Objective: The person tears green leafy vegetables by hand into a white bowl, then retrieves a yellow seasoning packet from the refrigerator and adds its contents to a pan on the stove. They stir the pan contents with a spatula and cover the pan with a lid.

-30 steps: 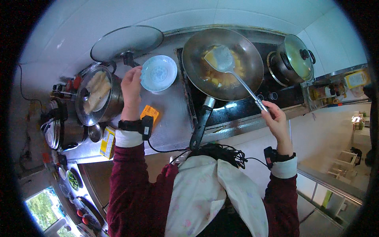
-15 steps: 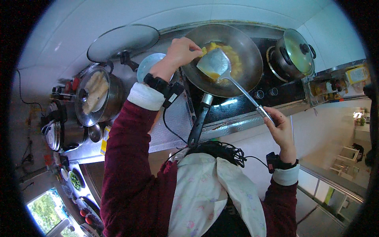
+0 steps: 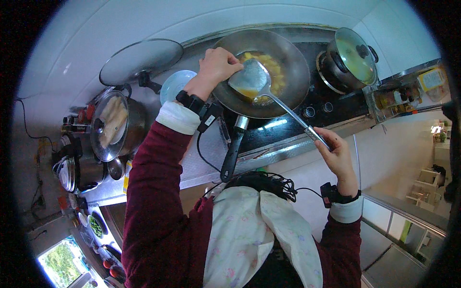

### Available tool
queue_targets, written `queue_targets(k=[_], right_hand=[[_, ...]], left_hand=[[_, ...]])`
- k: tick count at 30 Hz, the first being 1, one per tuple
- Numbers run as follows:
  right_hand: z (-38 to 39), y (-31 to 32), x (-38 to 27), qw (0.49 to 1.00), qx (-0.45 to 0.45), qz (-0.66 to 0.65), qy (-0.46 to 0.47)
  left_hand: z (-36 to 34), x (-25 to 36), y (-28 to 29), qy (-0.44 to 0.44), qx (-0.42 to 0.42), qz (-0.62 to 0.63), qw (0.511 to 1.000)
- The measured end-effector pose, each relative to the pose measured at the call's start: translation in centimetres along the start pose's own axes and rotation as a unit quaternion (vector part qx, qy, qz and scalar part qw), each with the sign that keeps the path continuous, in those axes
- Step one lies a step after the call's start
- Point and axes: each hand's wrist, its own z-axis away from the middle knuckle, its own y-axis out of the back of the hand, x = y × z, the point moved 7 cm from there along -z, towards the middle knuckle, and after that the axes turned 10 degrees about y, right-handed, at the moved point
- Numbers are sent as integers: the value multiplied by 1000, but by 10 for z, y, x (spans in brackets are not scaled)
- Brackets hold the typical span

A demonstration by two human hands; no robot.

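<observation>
A dark wok [image 3: 298,65] sits on the stove, with yellow chunks of food [image 3: 272,71] in brownish liquid at its bottom. My right hand [image 3: 337,154] is closed around the handle of a metal spatula [image 3: 253,80], whose broad blade is held over the left part of the wok. At the blade's upper left edge, my left hand [image 3: 217,66] has thumb and fingers pinched together. Whatever lies between those fingertips is too small to make out. The wok's black handle [image 3: 232,152] points toward me, held by neither hand.
Left of the wok are a pale bowl [image 3: 176,82], an upright glass lid [image 3: 139,60] and a lidded pot [image 3: 132,127] with long pale food showing through its lid. Another lidded pot [image 3: 355,60] stands on the right burner. Jars and packets fill a shelf [image 3: 398,98] at far right.
The view has shifted slightly. My left fingertips remain pinched at the spatula blade's edge, where a bit of yellow showed beside them earlier. My right hand keeps its hold on the spatula.
</observation>
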Motion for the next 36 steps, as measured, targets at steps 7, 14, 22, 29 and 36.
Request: queue_targets(k=[7,14,22,29,36], right_hand=[[5,4,1,1000,2,10,-6],[11,8,4,1000,-3,-7,19],[21,26,2,999,29,-24,-28],[31,63,-54,997,32,13,-65],[58,103,-124,992,55,44,-105]], left_hand=[[2,4,5,1,48,-61,997],[20,-31,41,-5,108,77,991],[129,-163,27,33,159,282,946],[186,-184,-18,155,140,392,896],[188,-163,-58,221,11,478,850]])
